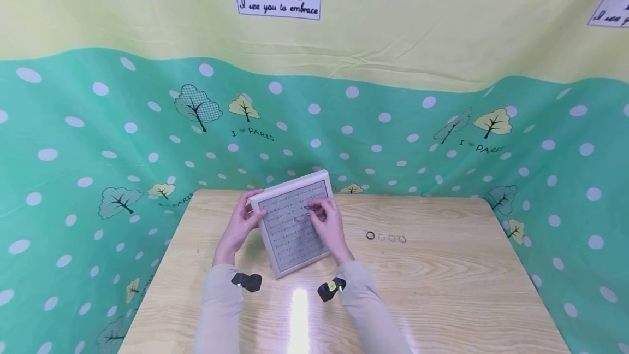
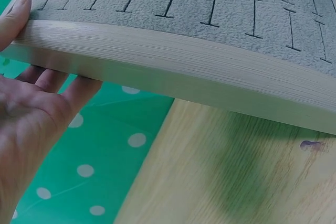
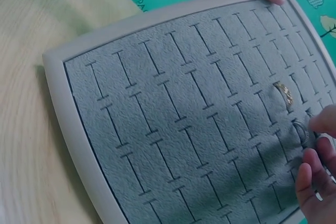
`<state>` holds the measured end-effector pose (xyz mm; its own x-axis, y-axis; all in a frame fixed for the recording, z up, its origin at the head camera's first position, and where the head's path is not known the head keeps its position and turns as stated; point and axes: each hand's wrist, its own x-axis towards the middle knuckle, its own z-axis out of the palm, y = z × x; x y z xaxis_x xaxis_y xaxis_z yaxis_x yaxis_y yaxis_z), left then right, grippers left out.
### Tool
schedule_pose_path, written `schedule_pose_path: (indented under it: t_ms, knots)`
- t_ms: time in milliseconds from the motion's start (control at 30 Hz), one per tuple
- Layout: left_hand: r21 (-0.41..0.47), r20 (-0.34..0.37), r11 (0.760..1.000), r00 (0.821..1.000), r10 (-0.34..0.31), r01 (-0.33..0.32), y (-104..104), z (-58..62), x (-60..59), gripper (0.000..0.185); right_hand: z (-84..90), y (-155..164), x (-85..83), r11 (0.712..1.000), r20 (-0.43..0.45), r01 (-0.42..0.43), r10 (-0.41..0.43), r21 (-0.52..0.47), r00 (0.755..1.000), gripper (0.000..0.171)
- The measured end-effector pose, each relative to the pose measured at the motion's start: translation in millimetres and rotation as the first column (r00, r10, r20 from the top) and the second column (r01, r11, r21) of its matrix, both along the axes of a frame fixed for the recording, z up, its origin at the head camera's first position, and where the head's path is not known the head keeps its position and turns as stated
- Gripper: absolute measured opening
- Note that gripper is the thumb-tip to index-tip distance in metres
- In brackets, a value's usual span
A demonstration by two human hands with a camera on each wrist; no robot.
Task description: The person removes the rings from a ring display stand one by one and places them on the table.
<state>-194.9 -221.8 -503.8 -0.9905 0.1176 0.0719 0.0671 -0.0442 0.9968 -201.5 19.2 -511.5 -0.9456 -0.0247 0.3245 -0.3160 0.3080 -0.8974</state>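
A ring display tray with a pale frame and a grey slotted pad is held tilted above the table. My left hand grips its upper left corner, thumb on top of the frame and fingers beneath. Over the pad, my right hand has its fingers curled at a silver ring and appears to pinch it; the fingertips are partly cut off in the right wrist view. Beside it, a gold-coloured patterned ring sits upright in a slot.
To the right of the tray, a black ring lies on the wooden table in a row with several thin silver rings. A green and yellow patterned curtain hangs behind the table and along its sides.
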Motion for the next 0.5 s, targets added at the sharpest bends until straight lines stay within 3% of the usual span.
schedule_pose_path:
  t_ms: [500]
  knots:
    - [0.002,-0.04,1.0,0.999,-0.003,0.003,1.1,-0.5,0.8,0.053,-4.7,-11.6,-1.8,0.995,0.03,0.091,-0.09,-0.028,0.995,0.012]
